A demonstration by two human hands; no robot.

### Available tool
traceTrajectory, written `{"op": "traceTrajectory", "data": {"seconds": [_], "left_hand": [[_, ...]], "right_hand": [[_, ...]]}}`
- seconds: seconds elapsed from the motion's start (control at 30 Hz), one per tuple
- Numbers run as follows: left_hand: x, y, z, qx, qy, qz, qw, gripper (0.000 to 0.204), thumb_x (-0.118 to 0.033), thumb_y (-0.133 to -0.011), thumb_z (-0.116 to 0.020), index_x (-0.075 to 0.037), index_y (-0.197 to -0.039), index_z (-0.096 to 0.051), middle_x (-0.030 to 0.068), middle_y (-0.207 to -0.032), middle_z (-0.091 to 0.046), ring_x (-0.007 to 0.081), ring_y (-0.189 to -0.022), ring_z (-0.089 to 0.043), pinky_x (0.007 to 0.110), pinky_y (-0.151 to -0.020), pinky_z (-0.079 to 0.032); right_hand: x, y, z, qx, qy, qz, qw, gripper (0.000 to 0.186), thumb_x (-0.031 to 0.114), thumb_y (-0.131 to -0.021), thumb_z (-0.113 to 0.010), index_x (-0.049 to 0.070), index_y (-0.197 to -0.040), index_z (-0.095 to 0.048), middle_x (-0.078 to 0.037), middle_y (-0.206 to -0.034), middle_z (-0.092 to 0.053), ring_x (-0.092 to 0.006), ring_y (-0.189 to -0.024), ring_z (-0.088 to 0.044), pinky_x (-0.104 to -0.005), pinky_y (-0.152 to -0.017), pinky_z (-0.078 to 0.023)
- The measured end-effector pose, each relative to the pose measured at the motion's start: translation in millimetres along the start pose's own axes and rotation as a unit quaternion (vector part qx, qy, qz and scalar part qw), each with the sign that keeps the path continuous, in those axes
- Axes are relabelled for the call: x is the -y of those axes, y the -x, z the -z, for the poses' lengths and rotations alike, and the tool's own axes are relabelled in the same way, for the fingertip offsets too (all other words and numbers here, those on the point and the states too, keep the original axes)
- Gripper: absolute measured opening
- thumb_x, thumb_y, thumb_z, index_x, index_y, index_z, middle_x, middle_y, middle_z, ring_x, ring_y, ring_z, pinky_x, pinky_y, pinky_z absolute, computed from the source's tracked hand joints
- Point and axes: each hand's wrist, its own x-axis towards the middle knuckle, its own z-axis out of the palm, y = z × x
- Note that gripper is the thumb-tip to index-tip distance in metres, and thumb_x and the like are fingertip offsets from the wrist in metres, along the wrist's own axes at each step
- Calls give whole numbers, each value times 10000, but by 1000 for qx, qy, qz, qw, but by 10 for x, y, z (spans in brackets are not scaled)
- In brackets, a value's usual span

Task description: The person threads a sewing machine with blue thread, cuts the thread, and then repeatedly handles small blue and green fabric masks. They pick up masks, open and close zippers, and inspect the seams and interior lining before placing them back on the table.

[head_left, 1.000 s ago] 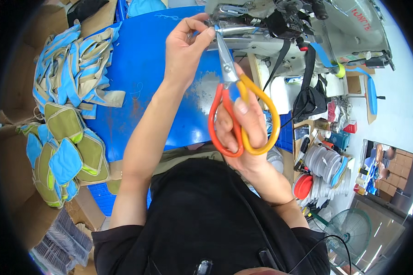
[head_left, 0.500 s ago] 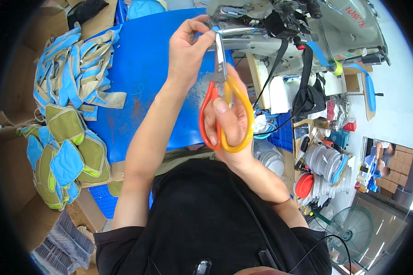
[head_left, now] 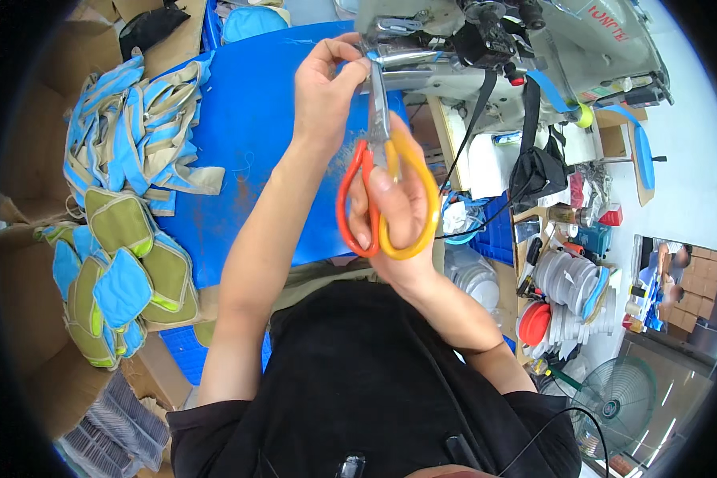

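A pair of scissors (head_left: 430, 191) with one orange-red and one yellow handle loop is gripped in my right hand (head_left: 390, 203), its steel blades pointing up to a small piece of blue tape (head_left: 372, 55) at the metal attachment of a sewing machine (head_left: 621, 60). Beside the blade tips, my left hand (head_left: 327, 88) has thumb and fingers pinched at that tape; exactly what lies between them is mostly hidden. Both arms reach over a worn blue work surface (head_left: 263, 95).
Blue-and-beige fabric straps (head_left: 131, 127) and olive-and-blue pads (head_left: 123, 291) are piled at the left, beside cardboard boxes (head_left: 32, 319). Rolls of white tape (head_left: 554, 279), a black bag (head_left: 534, 171) and a fan (head_left: 613, 398) stand at the right. Other people (head_left: 665, 279) show at the far right.
The scissors and my right hand have moved left and slightly upward, standing more upright at the blue tape. My left hand has shifted slightly right and down, still pinched.
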Motion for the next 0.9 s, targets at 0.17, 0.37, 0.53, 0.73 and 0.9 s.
{"op": "traceTrajectory", "data": {"seconds": [0.17,0.37,0.53,0.73,0.9], "left_hand": [[20,-1,-2,4,7,-1,1000,106,-18,-855,-690,-46,-895,-596,107,-1270,-605,125,-927,-612,278,-772,-519],[3,0,3,-1,31,11,999,80,-35,-868,-671,-43,-893,-596,105,-1266,-609,122,-897,-604,282,-771,-504],[-6,-1,2,2,8,9,1000,68,-44,-874,-666,-39,-899,-603,122,-1288,-596,118,-878,-602,284,-773,-503],[28,11,-8,1,6,-1,1000,83,-56,-883,-686,-39,-908,-608,134,-1310,-585,121,-927,-601,284,-784,-507],[80,1,-7,0,8,-7,1000,94,-60,-888,-696,-42,-917,-609,139,-1330,-581,127,-960,-606,284,-788,-521]], "right_hand": [[-27,-5,322,46,227,48,972,655,52,-1015,-567,70,-1579,-233,-24,-756,-537,-54,-519,-490,-212,-473,-395],[-71,-13,100,-10,63,19,998,628,124,-1034,-549,44,-1576,-242,-29,-716,-517,-70,-493,-460,-217,-460,-378],[-70,19,9,-22,-12,9,1000,627,195,-1043,-533,51,-1579,-241,-35,-712,-513,-88,-482,-458,-221,-456,-382],[37,49,38,-17,37,-19,999,642,273,-1042,-529,91,-1594,-257,-48,-765,-500,-72,-496,-396,-192,-455,-344],[134,54,43,-26,6,-33,999,651,274,-1033,-554,76,-1588,-275,-29,-740,-482,-66,-500,-393,-190,-452,-336]]}}
